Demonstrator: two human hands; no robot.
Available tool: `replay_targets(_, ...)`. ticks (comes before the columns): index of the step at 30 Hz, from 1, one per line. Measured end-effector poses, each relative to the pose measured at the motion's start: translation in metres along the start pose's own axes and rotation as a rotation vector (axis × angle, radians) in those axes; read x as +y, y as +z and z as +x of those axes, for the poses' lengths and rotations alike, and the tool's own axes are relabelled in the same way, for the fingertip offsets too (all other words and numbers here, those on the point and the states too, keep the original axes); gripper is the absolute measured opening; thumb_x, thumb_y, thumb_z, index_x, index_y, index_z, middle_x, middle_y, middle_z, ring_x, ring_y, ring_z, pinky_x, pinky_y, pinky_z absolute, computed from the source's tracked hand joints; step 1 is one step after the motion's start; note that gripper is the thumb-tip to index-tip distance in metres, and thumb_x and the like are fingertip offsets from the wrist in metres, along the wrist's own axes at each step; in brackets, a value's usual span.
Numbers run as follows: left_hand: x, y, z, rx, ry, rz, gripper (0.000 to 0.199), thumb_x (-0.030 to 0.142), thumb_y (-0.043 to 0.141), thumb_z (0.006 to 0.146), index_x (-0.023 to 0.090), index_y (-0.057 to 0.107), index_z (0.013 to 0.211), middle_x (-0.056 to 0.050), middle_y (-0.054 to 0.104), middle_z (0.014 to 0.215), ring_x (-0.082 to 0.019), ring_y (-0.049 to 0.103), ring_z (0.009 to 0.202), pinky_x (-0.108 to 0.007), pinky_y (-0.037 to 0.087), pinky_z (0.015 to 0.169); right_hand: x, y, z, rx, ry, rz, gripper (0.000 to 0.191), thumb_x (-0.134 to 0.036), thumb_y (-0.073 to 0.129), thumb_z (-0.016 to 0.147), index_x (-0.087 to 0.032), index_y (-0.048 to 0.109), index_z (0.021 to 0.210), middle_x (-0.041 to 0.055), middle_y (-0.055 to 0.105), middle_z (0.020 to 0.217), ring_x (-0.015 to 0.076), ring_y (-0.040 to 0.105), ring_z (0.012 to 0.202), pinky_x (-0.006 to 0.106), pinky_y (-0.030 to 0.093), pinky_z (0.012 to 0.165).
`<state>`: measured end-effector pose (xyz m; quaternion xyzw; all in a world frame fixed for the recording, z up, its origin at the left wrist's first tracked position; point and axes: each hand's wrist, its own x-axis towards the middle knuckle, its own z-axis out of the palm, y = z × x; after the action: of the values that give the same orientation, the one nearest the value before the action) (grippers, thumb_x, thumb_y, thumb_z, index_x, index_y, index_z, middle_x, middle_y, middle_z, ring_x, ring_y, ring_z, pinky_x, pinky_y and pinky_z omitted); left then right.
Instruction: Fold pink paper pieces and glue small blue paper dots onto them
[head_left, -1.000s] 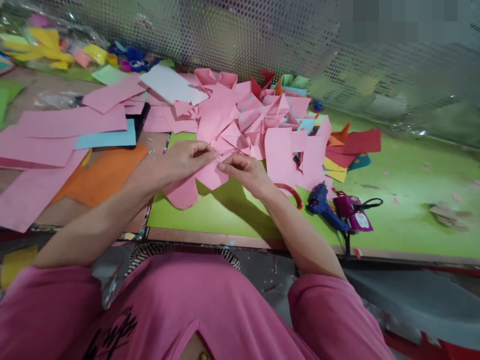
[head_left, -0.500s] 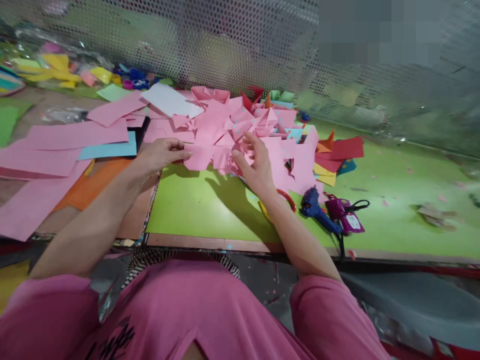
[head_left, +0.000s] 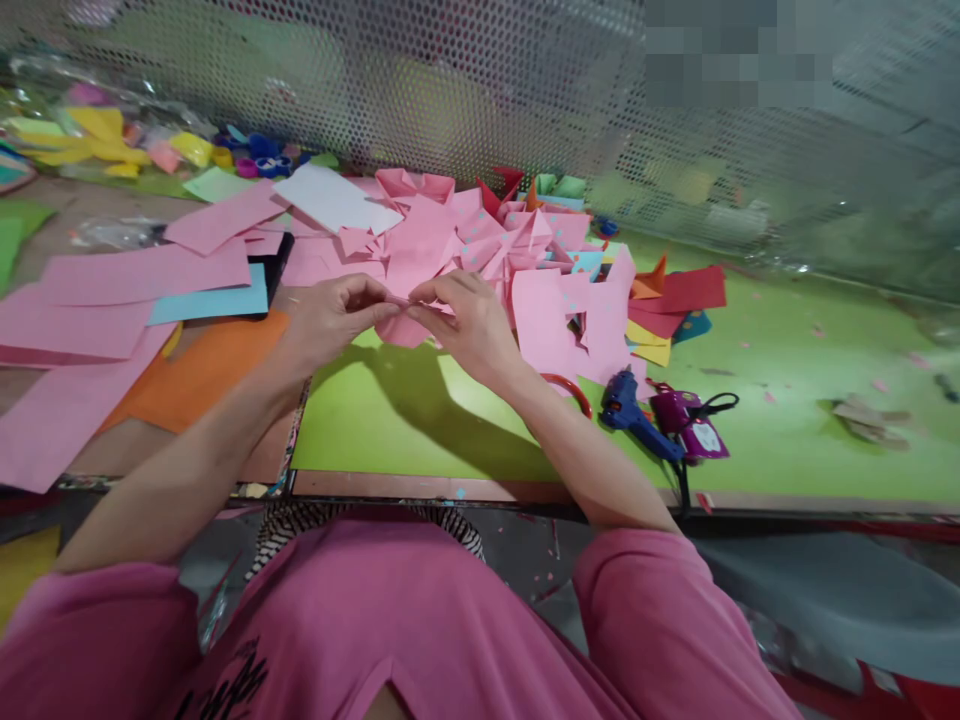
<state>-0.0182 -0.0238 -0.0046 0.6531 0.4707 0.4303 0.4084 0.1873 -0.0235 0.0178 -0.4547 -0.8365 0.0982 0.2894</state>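
Note:
Between my two hands is a piece of pink paper [head_left: 405, 331], held above the green table's near part. My left hand [head_left: 341, 315] pinches its left end with thumb and forefinger. Close beside it, my right hand [head_left: 469, 325] is closed on the same piece, its fingertips almost meeting the left ones. Fingers cover much of the paper, so its full shape is hidden. Just behind lies a heap of cut and folded pink paper [head_left: 424, 240]. Under my right forearm shows a red scissors handle [head_left: 574, 390], partly hidden.
A blue glue gun [head_left: 637, 415] and a purple device [head_left: 686, 425] with a black cord lie right of my forearm. Pink strips [head_left: 146, 272], a light blue strip [head_left: 217, 300] and orange paper [head_left: 199, 375] spread leftward. A perforated metal panel [head_left: 450, 90] stands behind the table.
My right hand has moved left, up to my left hand, and its spread fingers have closed on the pink paper. The left hand has shifted slightly right.

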Motion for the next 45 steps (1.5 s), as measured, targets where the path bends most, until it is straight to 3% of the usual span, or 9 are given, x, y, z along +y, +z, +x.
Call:
replay_targets(5,0.004,-0.001,-0.001,-0.027,-0.037,-0.054,0.03,0.046,0.08,0.075,0.02,0.074,0.088,-0.002,0.076,0.086,-0.015,0.064,0.077,-0.026,0.047,0.07,-0.006,-0.003,0.003,-0.069,0.034,0.102,0.009,-0.024,0.062,0.096,-0.02,0.067,0.09,0.0034,0.068,0.087,0.0181,0.055,0.082,0.032,0.038,0.077)
replay_targets(15,0.002,-0.001,0.003,-0.03,-0.254,-0.183,0.023,0.037,0.082,0.073,0.018,0.07,0.077,0.0,0.067,0.067,-0.012,0.057,0.062,-0.026,0.048,0.061,-0.006,-0.005,0.011,-0.203,0.147,0.261,0.011,-0.029,0.068,0.092,-0.018,0.069,0.089,0.0001,0.067,0.08,0.0136,0.056,0.073,0.029,0.038,0.07)
replay_targets(20,-0.005,0.002,0.004,0.0,-0.287,-0.232,0.027,0.04,0.081,0.075,0.019,0.066,0.08,0.002,0.064,0.066,-0.011,0.058,0.061,-0.026,0.051,0.062,-0.002,-0.002,0.008,-0.11,0.098,0.151,0.013,-0.024,0.072,0.089,-0.019,0.066,0.1,0.0027,0.066,0.094,0.0146,0.058,0.08,0.029,0.041,0.071)
replay_targets(23,-0.006,0.002,0.004,0.014,-0.191,-0.171,0.028,0.041,0.078,0.079,0.02,0.069,0.095,0.0,0.071,0.078,-0.014,0.064,0.071,-0.027,0.053,0.069,-0.002,0.0,0.007,-0.065,0.063,0.072,0.008,-0.02,0.069,0.091,-0.021,0.063,0.097,0.0027,0.064,0.095,0.0157,0.057,0.081,0.03,0.043,0.073)
replay_targets(28,0.011,-0.001,-0.01,0.1,0.256,0.216,0.024,0.037,0.059,0.096,0.023,0.07,0.112,-0.005,0.075,0.113,-0.021,0.068,0.107,-0.036,0.052,0.099,-0.007,-0.004,0.004,0.064,-0.026,0.003,0.001,-0.022,0.06,0.098,-0.023,0.061,0.098,0.0054,0.063,0.104,0.0216,0.059,0.097,0.038,0.046,0.087)
replay_targets(31,0.018,0.001,-0.033,-0.092,0.388,0.599,0.03,0.029,0.045,0.102,0.028,0.069,0.12,-0.007,0.074,0.121,-0.025,0.065,0.116,-0.042,0.048,0.103,-0.005,-0.004,-0.014,0.014,-0.059,-0.014,0.006,-0.02,0.056,0.099,-0.022,0.061,0.099,0.0065,0.064,0.103,0.023,0.058,0.099,0.039,0.045,0.089)
replay_targets(36,0.004,0.011,-0.076,-0.46,0.292,0.729,0.032,0.026,0.041,0.102,0.022,0.062,0.126,-0.011,0.073,0.118,-0.025,0.069,0.101,-0.038,0.053,0.086,0.004,0.006,-0.064,-0.32,-0.022,0.011,0.011,-0.016,0.056,0.095,-0.02,0.066,0.097,0.0079,0.066,0.101,0.0228,0.058,0.096,0.038,0.045,0.086)
replay_targets(42,0.004,0.012,-0.079,-0.361,0.09,0.699,0.037,0.043,0.049,0.101,0.021,0.061,0.128,-0.012,0.072,0.124,-0.03,0.066,0.112,-0.043,0.049,0.097,0.0,0.014,-0.079,-0.334,0.023,0.096,0.024,-0.039,0.059,0.1,-0.018,0.069,0.098,0.0081,0.065,0.097,0.0218,0.058,0.095,0.036,0.044,0.085)
replay_targets(45,0.008,0.014,-0.07,-0.349,-0.01,0.668,0.039,0.042,0.05,0.099,0.019,0.062,0.128,-0.012,0.074,0.118,-0.03,0.067,0.106,-0.043,0.05,0.092,-0.004,0.02,-0.074,-0.323,0.072,0.109,0.021,-0.037,0.061,0.099,-0.018,0.068,0.093,0.0066,0.065,0.094,0.02,0.057,0.091,0.033,0.043,0.082)
